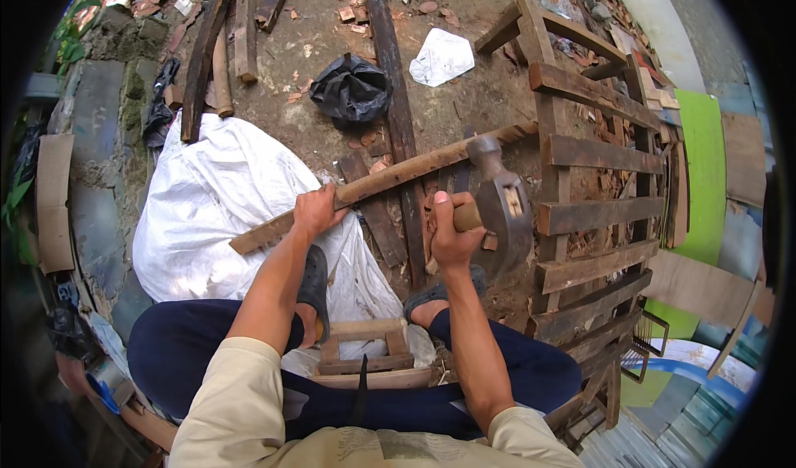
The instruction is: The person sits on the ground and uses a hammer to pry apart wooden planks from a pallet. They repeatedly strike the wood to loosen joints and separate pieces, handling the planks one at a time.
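My left hand (318,210) is wrapped round a long wooden batten (419,163), which slants from above the white sack up to the slatted wooden frame on the right. In my right hand (454,232) is a claw hammer (501,207), gripped by its wooden handle with the metal head raised close to the camera. The hammer head overlaps the batten's far part in the picture, and whether they touch I cannot tell. Under the batten lies a dark timber beam (398,128) on the ground, with shorter dark boards (373,211) beside it.
A big white sack (215,194) spreads under my left arm. The slatted wooden frame (601,153) stands close on the right. Ahead lie a black plastic bag (351,88) and a white scrap (442,57). Old timbers (207,49) lie far left. Below me is a small wooden stool (365,360).
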Demonstrator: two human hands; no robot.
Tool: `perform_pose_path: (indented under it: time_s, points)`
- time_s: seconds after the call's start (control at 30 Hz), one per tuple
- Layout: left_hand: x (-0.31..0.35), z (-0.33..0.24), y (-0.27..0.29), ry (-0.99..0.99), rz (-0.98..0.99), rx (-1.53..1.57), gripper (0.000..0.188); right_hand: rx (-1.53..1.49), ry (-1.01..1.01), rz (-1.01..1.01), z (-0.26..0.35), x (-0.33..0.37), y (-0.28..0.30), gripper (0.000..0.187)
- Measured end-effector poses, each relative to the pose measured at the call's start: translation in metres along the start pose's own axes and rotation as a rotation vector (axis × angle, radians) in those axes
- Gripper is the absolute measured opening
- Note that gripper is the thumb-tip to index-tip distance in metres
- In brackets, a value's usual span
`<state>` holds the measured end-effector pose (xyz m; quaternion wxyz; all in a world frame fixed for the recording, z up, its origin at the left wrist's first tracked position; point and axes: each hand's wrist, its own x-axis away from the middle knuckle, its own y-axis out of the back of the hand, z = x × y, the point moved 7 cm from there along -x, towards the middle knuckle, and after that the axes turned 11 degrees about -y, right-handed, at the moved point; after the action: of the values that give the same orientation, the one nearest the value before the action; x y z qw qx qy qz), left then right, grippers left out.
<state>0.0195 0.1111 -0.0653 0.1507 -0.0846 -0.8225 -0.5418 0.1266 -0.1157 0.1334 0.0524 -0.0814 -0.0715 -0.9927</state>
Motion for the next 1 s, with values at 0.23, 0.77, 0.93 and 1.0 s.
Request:
perform_pose_path:
  time_s: [0.23, 0.77, 0.93, 1.0]
  points:
    - [-0.01, -0.009, -0.005, -0.035, -0.004, -0.003, 0.058, 0.61, -0.647, 0.026, -0.179, 0.02, 0.007, 0.029]
    - [-0.007, -0.006, -0.001, -0.039, -0.003, -0.015, 0.057, 0.398, -0.601, -0.015, -0.139, 0.005, 0.003, 0.026]
    - [-0.003, -0.008, -0.001, -0.025, 0.019, 0.005, 0.057, -0.328, -0.12, 0.03, -0.028, 0.003, 0.0, 0.018]
    - [-0.011, -0.005, 0.003, -0.04, -0.003, 0.0, 0.057, -0.458, -0.051, -0.031, -0.063, 0.01, -0.008, 0.02]
